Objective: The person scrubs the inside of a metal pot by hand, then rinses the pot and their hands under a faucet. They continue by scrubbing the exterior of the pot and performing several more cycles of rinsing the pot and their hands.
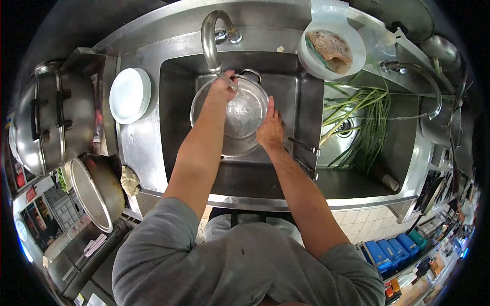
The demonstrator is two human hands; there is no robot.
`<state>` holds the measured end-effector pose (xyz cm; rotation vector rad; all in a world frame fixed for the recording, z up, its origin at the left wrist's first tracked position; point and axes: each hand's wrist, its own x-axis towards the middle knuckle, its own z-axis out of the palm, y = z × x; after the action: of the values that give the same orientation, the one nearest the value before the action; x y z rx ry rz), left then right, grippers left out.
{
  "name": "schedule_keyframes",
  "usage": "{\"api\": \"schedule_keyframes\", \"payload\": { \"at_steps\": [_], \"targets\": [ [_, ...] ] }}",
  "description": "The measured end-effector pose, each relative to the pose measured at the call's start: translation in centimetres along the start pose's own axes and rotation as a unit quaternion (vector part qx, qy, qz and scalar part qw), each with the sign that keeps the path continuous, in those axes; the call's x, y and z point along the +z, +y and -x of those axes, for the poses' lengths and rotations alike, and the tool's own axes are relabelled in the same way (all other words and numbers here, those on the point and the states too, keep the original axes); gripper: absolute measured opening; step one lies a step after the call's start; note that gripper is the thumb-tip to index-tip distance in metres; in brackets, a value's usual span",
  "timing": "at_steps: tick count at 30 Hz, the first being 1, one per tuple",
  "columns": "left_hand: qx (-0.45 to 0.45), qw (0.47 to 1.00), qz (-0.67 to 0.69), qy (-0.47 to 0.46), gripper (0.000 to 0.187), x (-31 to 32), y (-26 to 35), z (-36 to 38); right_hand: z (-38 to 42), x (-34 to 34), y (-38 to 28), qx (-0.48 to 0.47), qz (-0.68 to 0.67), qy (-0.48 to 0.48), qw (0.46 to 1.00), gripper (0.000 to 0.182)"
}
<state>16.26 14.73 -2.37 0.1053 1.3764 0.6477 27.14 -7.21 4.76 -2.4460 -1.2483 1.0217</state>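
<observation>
A round, shiny metal pot sits tilted in the left sink basin, with a loop handle at its far side and water on its inside. My left hand is at its far rim, right below the faucet spout, with the fingers curled at the edge and partly hidden by the running water. My right hand grips the pot's right rim, one finger stretched along the edge and the rest bent round the outside. Above the left hand curves the steel faucet.
Stacked white plates stand left of the sink. At the back right, a white tub holds cloudy liquid and a scrubbing pad. Long green onions lie in the right basin, where a second faucet runs. Dark-handled utensils rest near the divider.
</observation>
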Motion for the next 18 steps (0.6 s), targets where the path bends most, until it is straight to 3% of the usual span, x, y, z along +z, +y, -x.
{"api": "schedule_keyframes", "payload": {
  "at_steps": [2, 5, 6, 8, 9, 10, 12, 13, 15, 18],
  "targets": [
    [-0.032, 0.998, -0.040, -0.041, 0.017, -0.2, 0.5, 1.7, 0.0, -0.1, -0.1, 0.000, -0.011, 0.000, 1.000, 0.102],
    [-0.023, 0.938, -0.288, -0.192, 0.036, 0.7, 0.7, 6.9, -0.1, 0.0, 0.0, 0.009, -0.021, 0.000, 1.000, 0.104],
    [-0.024, 0.939, -0.287, -0.190, 0.036, 2.2, 1.0, 8.5, -0.1, 0.2, -0.1, 0.012, -0.023, 0.002, 1.000, 0.105],
    [0.024, 0.776, -0.577, -0.253, 0.041, 4.9, 0.6, 10.0, -0.4, 1.0, 0.4, -0.003, -0.030, 0.020, 0.999, 0.105],
    [0.040, 0.732, -0.641, -0.227, 0.042, 5.9, 0.4, 9.4, -0.5, 1.2, 0.7, -0.017, -0.038, 0.043, 0.998, 0.106],
    [0.041, 0.732, -0.640, -0.229, 0.042, 6.2, 0.5, 7.6, -0.4, 1.1, 0.7, -0.017, -0.036, 0.044, 0.998, 0.106],
    [0.304, 0.446, -0.828, -0.153, 0.044, 6.8, 0.9, 5.9, -0.4, 0.8, 0.4, 0.001, -0.043, 0.023, 0.999, 0.106],
    [0.304, 0.445, -0.828, -0.152, 0.044, 6.3, 1.1, 6.2, -0.3, 0.8, 0.3, 0.001, -0.044, 0.023, 0.999, 0.106],
    [0.496, 0.427, -0.738, -0.168, 0.047, 5.0, 0.7, 7.9, -0.3, 0.6, 0.4, -0.003, -0.028, 0.019, 0.999, 0.104],
    [0.518, 0.385, -0.751, -0.139, 0.049, 3.1, -1.9, 10.1, -0.4, 0.9, 0.6, -0.002, -0.042, 0.027, 0.999, 0.103]
  ]
}}
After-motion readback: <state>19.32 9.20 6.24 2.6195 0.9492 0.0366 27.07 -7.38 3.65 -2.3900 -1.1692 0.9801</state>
